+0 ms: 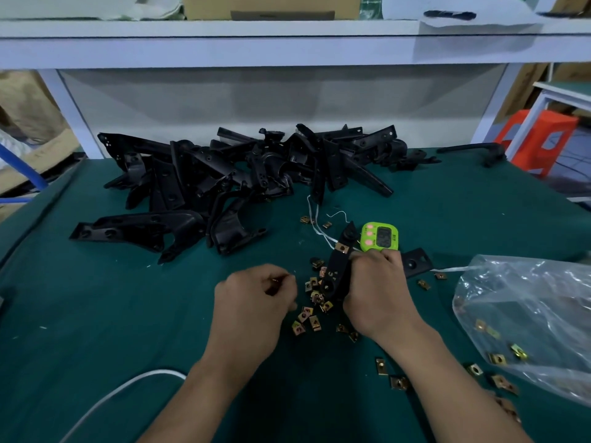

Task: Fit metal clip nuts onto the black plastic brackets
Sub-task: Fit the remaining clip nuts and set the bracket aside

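My right hand point(379, 289) grips a black plastic bracket point(339, 270) that stands tilted over the green mat, with one brass clip nut point(342, 248) sitting on its upper part. My left hand point(256, 298) is curled and pinches a small clip nut point(277, 279) between its fingertips, just left of the bracket. Several loose clip nuts point(309, 316) lie scattered between and under my hands. A big heap of black brackets point(224, 180) is piled at the back of the table.
A green timer point(380, 237) lies just behind my right hand. A clear plastic bag point(527, 314) with several clip nuts sits at the right. More nuts point(398, 382) lie near my right forearm. A white cable point(121, 391) runs at the lower left.
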{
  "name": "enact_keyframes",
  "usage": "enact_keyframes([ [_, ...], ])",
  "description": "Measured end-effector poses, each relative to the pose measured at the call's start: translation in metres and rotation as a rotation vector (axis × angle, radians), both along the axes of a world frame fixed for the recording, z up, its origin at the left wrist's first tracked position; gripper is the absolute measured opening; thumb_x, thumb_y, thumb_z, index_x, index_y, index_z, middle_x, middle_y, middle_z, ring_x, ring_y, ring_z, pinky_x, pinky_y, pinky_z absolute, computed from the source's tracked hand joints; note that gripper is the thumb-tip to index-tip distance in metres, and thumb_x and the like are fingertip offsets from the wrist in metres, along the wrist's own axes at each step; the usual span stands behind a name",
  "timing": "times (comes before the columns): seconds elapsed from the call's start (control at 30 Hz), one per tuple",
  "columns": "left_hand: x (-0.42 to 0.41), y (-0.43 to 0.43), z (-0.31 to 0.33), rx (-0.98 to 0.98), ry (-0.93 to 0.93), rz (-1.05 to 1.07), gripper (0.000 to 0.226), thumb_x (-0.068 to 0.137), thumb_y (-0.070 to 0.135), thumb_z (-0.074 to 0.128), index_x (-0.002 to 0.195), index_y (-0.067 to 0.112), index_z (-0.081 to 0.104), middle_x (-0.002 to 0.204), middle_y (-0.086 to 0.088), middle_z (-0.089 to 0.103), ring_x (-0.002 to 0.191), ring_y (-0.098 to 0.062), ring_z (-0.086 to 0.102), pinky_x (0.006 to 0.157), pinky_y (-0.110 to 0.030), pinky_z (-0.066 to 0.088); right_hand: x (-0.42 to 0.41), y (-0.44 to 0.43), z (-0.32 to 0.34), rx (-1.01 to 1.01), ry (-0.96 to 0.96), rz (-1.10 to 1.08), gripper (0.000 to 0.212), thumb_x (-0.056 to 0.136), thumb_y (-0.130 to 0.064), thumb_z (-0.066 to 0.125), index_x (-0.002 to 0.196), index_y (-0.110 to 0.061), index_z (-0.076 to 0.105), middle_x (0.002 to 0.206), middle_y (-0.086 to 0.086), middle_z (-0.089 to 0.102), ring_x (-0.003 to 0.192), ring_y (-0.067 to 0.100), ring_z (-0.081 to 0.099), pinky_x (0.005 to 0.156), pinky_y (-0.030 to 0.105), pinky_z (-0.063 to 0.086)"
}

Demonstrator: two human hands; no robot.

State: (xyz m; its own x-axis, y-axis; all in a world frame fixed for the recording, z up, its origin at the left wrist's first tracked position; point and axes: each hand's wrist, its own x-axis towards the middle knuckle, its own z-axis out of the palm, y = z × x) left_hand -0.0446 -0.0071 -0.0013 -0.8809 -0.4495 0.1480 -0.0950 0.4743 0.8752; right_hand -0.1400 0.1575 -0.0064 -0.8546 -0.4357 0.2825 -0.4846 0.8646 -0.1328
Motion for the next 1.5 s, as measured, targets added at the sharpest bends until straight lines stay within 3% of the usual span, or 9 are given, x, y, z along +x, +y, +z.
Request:
enact_keyframes([
  [0.17, -0.005, -0.008, -0.002, 0.020, -0.015, 0.009, 0.034, 0.081, 0.021, 0.083, 0.067, 0.050, 0.074, 0.068, 0.025, 0.072, 0.066, 0.008, 0.067, 0.057, -0.004, 0.046, 0.002, -0.004, -0.003, -0.018, -0.041, 0.071, 0.023, 0.063, -0.002, 0.056, 0.067, -0.022, 0.048, 0.073, -0.008, 0.052, 0.073, 0.016, 0.046, 0.079, 0.026, 0.018],
  [0.27, -0.007, -0.011, -0.003, 0.023, -0.040, -0.036, 0.025, 0.088, 0.028, 0.076, 0.079, 0.052, 0.074, 0.067, 0.017, 0.072, 0.061, 0.000, 0.067, 0.052, -0.012, 0.047, 0.005, -0.005, -0.001, -0.121, -0.052, 0.132, 0.027, 0.063, -0.001, 0.054, 0.066, -0.027, 0.049, 0.072, -0.011, 0.052, 0.071, 0.013, 0.043, 0.081, 0.025, 0.020],
  [0.47, -0.010, -0.015, -0.010, -0.084, -0.059, -0.055, 0.014, 0.095, 0.022, 0.066, 0.086, 0.031, 0.073, 0.071, 0.024, 0.067, 0.066, 0.004, 0.061, 0.057, -0.009, 0.040, 0.014, -0.006, 0.013, -0.403, -0.129, 0.291, 0.041, 0.062, -0.007, 0.050, 0.055, -0.036, 0.022, 0.055, -0.018, 0.032, 0.057, 0.005, 0.037, 0.064, 0.028, 0.021],
  [0.63, -0.008, -0.016, -0.010, -0.203, -0.023, -0.034, 0.013, 0.090, 0.017, 0.073, 0.091, 0.028, 0.080, 0.068, 0.044, 0.061, 0.081, 0.017, 0.060, 0.066, 0.002, 0.039, 0.008, 0.000, 0.015, -0.157, -0.246, 0.411, 0.031, 0.078, -0.017, 0.054, 0.053, -0.027, 0.038, 0.049, -0.004, 0.040, 0.051, 0.022, 0.034, 0.047, 0.024, 0.023],
  [0.83, -0.008, -0.013, -0.010, -0.252, 0.017, -0.072, 0.024, 0.092, 0.011, 0.070, 0.104, 0.030, 0.079, 0.090, 0.032, 0.067, 0.091, 0.020, 0.058, 0.077, 0.005, 0.035, 0.008, 0.004, 0.014, -0.216, -0.370, 0.231, 0.041, 0.073, -0.025, 0.073, 0.054, -0.029, 0.037, 0.053, -0.006, 0.046, 0.053, 0.017, 0.043, 0.047, 0.022, 0.031],
  [1.0, -0.005, -0.010, -0.012, -0.444, 0.019, -0.052, 0.046, 0.080, 0.006, 0.075, 0.117, 0.033, 0.076, 0.106, 0.009, 0.068, 0.103, -0.011, 0.059, 0.093, -0.021, 0.045, 0.013, 0.002, 0.014, -0.221, -0.308, 0.161, 0.030, 0.074, -0.027, 0.068, 0.058, -0.024, 0.042, 0.060, -0.002, 0.053, 0.064, 0.028, 0.056, 0.054, 0.031, 0.038],
  [1.17, -0.002, -0.005, -0.002, -0.547, 0.022, -0.205, 0.028, 0.075, 0.021, 0.074, 0.092, 0.043, 0.080, 0.090, 0.024, 0.073, 0.099, -0.003, 0.049, 0.093, -0.027, 0.043, 0.009, 0.004, 0.017, -0.317, -0.251, 0.110, 0.028, 0.077, -0.030, 0.063, 0.059, -0.020, 0.044, 0.053, 0.002, 0.050, 0.056, 0.029, 0.050, 0.048, 0.032, 0.034],
  [1.3, -0.001, -0.013, 0.004, -0.573, -0.127, -0.394, 0.031, 0.083, 0.026, 0.074, 0.099, 0.053, 0.076, 0.079, 0.038, 0.055, 0.104, 0.004, 0.048, 0.093, -0.021, 0.041, 0.004, 0.009, 0.016, -0.294, -0.215, 0.010, 0.029, 0.076, -0.030, 0.062, 0.060, -0.011, 0.047, 0.051, 0.004, 0.053, 0.053, 0.028, 0.052, 0.048, 0.037, 0.045],
  [1.5, 0.000, -0.017, 0.006, -0.510, -0.200, -0.489, 0.037, 0.086, 0.022, 0.071, 0.112, 0.048, 0.073, 0.104, 0.024, 0.064, 0.112, -0.001, 0.052, 0.099, -0.028, 0.045, 0.010, 0.003, 0.012, -0.317, -0.274, 0.085, 0.022, 0.066, -0.030, 0.053, 0.056, -0.013, 0.043, 0.053, 0.002, 0.051, 0.054, 0.030, 0.050, 0.049, 0.030, 0.033],
])
